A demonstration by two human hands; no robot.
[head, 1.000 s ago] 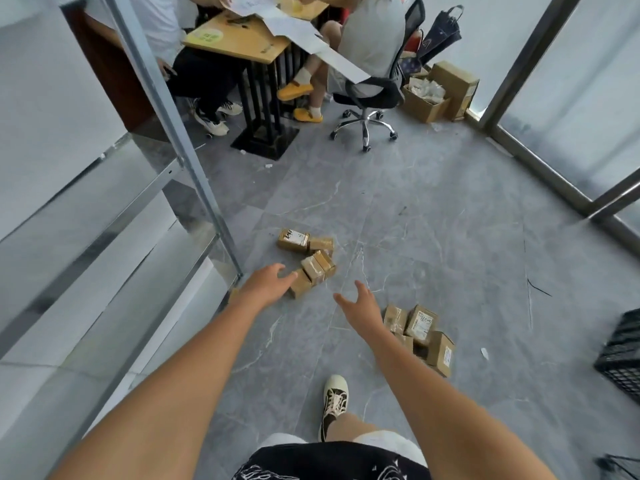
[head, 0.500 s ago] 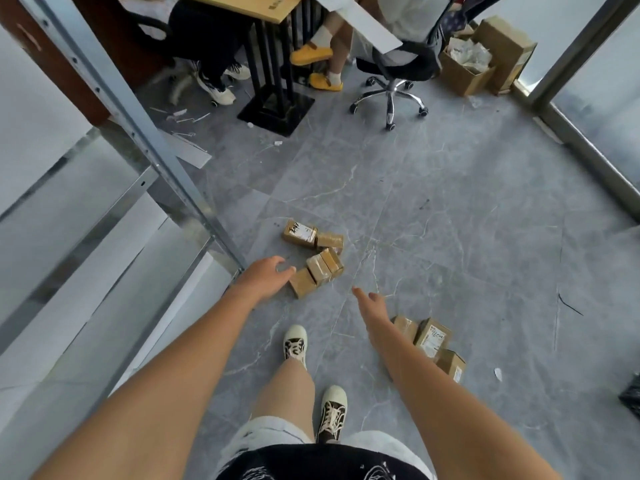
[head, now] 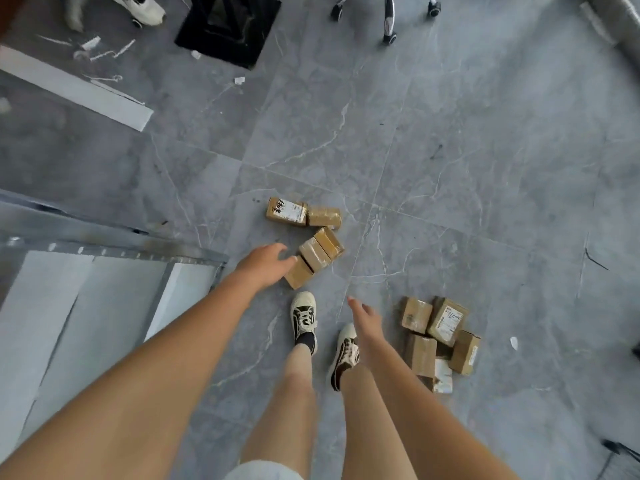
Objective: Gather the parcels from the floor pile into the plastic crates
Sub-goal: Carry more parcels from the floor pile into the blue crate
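Left hand [head: 264,263], fingers loosely spread, empty, nears taped parcels [head: 313,259]; right hand [head: 367,323] relaxed, empty; risk: slick tape slips from a one-handed grab.

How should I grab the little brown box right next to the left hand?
Take the nearest parcel across its two long side faces, coming down from above with the left hand. It lies flat on the floor, so its underside is out of reach, and its far end seems to touch the next parcel.

5 parcels [head: 311,244] ahead; heap [head: 438,336] right, on floor [head: 450,168].
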